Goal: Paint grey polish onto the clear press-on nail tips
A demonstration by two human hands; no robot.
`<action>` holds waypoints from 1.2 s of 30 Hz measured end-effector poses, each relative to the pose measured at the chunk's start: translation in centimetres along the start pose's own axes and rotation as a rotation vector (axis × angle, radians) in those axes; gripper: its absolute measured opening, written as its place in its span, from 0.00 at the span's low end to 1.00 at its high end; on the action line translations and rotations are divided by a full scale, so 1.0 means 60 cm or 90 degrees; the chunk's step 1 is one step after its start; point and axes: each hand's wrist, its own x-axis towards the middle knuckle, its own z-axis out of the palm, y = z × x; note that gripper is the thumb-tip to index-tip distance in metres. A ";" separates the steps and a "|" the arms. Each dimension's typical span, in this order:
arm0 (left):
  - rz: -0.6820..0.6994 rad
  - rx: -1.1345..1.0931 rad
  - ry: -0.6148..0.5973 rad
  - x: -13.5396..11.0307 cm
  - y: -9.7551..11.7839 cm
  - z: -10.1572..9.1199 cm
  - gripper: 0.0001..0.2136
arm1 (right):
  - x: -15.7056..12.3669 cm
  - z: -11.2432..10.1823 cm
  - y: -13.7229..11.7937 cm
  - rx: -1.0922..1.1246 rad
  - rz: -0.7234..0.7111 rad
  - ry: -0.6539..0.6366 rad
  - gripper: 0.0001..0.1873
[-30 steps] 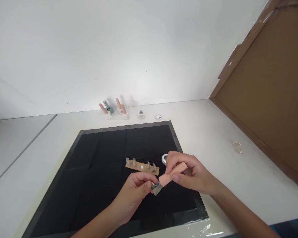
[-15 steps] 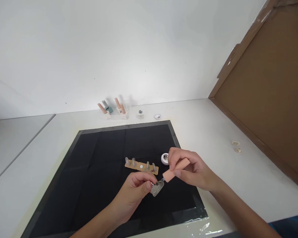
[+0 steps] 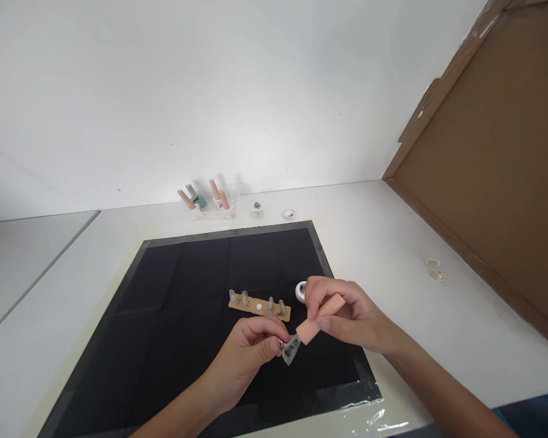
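Observation:
Between the thumb and fingers of my left hand [image 3: 254, 353] is a clear false nail [image 3: 289, 355], its wide end pointing right. My right hand [image 3: 344, 310] is closed around the peach handle of a nail polish brush [image 3: 320, 319], which tilts down to the left. The dark bristles lie over the nail, apparently touching it. Just beyond my left hand lies a tan strip [image 3: 251, 303] bearing several other clear nails standing up. A small white round container [image 3: 300, 291] with something dark inside is partly hidden behind my right hand.
A black mat [image 3: 187, 328] taped at its edges covers the table's middle. Along the wall stand several polish bottles [image 3: 226, 210], a small clear jar [image 3: 256, 210] and a white dish [image 3: 288, 214]. Two small round pieces [image 3: 433, 263] lie at right near a cardboard panel [image 3: 493, 158].
The brush has moved slightly down and left, so its bristles now reach farther over the nail. The nail has turned a little in my left hand.

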 end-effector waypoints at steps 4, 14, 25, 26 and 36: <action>0.004 0.014 0.012 0.000 -0.005 -0.003 0.11 | 0.000 -0.005 0.001 -0.004 0.014 0.019 0.04; 0.032 0.015 -0.021 -0.002 -0.009 -0.008 0.09 | -0.001 -0.016 0.012 0.069 0.031 0.073 0.06; 0.048 0.033 -0.049 0.003 -0.011 -0.009 0.06 | -0.001 -0.005 0.008 0.044 0.035 -0.004 0.03; 0.049 0.033 -0.051 0.003 -0.012 -0.009 0.06 | -0.001 -0.006 0.008 0.036 0.038 0.001 0.04; 0.046 0.020 -0.040 0.002 -0.015 -0.010 0.06 | -0.001 -0.015 0.010 0.023 0.026 0.057 0.06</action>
